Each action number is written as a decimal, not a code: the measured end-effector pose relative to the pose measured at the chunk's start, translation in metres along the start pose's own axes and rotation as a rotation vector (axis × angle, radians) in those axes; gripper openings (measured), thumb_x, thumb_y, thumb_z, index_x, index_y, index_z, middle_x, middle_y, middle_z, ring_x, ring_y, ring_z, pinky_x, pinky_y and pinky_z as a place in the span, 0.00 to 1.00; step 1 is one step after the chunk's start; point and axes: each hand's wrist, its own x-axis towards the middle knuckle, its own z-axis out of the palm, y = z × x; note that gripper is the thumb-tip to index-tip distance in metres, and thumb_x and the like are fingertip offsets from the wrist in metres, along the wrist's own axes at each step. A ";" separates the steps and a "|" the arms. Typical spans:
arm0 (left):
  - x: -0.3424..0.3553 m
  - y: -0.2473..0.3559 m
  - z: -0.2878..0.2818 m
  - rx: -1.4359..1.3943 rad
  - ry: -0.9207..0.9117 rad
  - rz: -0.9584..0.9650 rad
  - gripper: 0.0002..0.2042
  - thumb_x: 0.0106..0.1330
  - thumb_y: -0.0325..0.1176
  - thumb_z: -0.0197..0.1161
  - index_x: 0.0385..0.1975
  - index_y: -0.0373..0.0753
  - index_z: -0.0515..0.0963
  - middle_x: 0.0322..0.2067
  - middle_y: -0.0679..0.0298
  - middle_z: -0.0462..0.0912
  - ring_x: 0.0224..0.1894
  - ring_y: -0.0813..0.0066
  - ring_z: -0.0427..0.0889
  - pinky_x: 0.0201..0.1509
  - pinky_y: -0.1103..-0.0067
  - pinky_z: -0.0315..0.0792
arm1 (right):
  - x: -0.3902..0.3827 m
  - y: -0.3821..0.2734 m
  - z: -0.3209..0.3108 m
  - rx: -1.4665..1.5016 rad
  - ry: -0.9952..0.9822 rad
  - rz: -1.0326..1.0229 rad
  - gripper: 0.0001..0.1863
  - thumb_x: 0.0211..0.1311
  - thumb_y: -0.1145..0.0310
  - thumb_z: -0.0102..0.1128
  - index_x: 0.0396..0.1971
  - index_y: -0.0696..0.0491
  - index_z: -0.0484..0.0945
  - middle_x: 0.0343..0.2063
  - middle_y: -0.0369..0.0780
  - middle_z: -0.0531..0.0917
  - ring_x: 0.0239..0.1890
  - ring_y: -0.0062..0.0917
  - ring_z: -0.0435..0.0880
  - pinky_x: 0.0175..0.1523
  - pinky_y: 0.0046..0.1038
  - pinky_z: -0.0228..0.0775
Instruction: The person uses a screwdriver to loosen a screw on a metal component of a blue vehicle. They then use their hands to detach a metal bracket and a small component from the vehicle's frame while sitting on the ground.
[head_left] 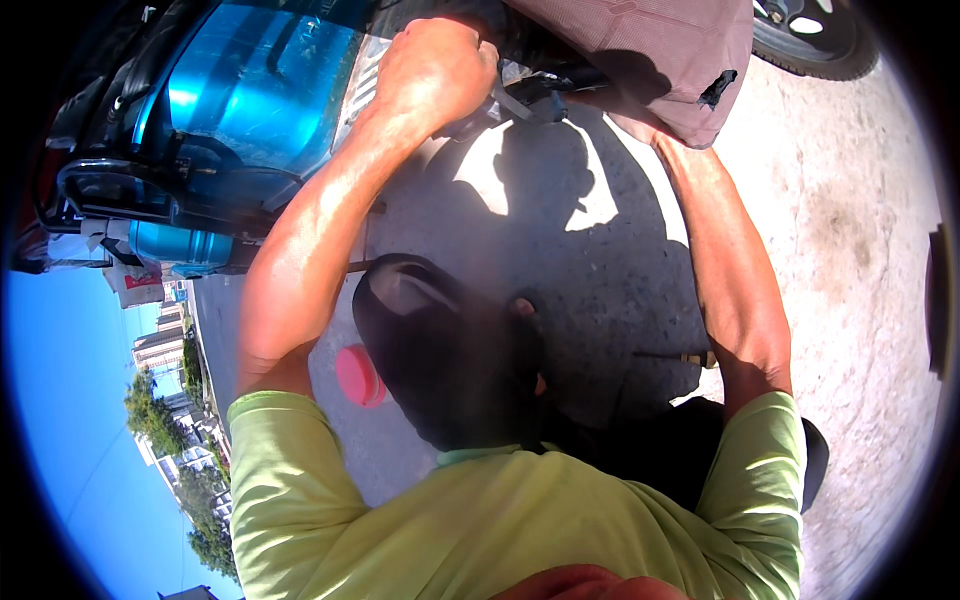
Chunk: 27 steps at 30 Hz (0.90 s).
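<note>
Left hand (440, 72) curls closed; what it pinches cannot be told. A grey, curved, strip-like part (513, 104) lies just beside it. Right hand (640, 124), finger state hidden, sits beneath a torn, mauve, quilted cover (670, 45); obstructed sight could cause pinched fingers.

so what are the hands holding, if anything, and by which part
It cannot be told: the left hand is curled, hiding any hold; the right hand is mostly hidden by the brownish-pink stitched cover.
</note>
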 end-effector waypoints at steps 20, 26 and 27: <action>0.031 -0.034 -0.022 -0.163 -0.179 0.454 0.08 0.58 0.30 0.59 0.31 0.31 0.81 0.30 0.46 0.83 0.34 0.48 0.82 0.39 0.62 0.76 | -0.003 -0.008 0.008 -0.045 -0.085 0.049 0.24 0.69 0.71 0.62 0.64 0.52 0.73 0.60 0.42 0.79 0.61 0.30 0.77 0.71 0.26 0.66; 0.034 -0.014 -0.019 -0.265 -0.168 0.320 0.12 0.61 0.31 0.54 0.36 0.31 0.82 0.39 0.42 0.84 0.43 0.43 0.83 0.47 0.59 0.76 | -0.001 -0.008 -0.003 -0.102 -0.060 0.066 0.25 0.68 0.71 0.63 0.64 0.51 0.73 0.61 0.41 0.79 0.62 0.30 0.77 0.71 0.26 0.65; 0.035 -0.017 -0.007 -0.340 -0.058 0.325 0.13 0.62 0.31 0.53 0.39 0.32 0.82 0.41 0.42 0.84 0.45 0.43 0.83 0.49 0.59 0.76 | -0.001 -0.010 -0.007 -0.120 -0.051 0.065 0.25 0.67 0.71 0.64 0.64 0.51 0.73 0.61 0.41 0.79 0.62 0.30 0.77 0.71 0.26 0.65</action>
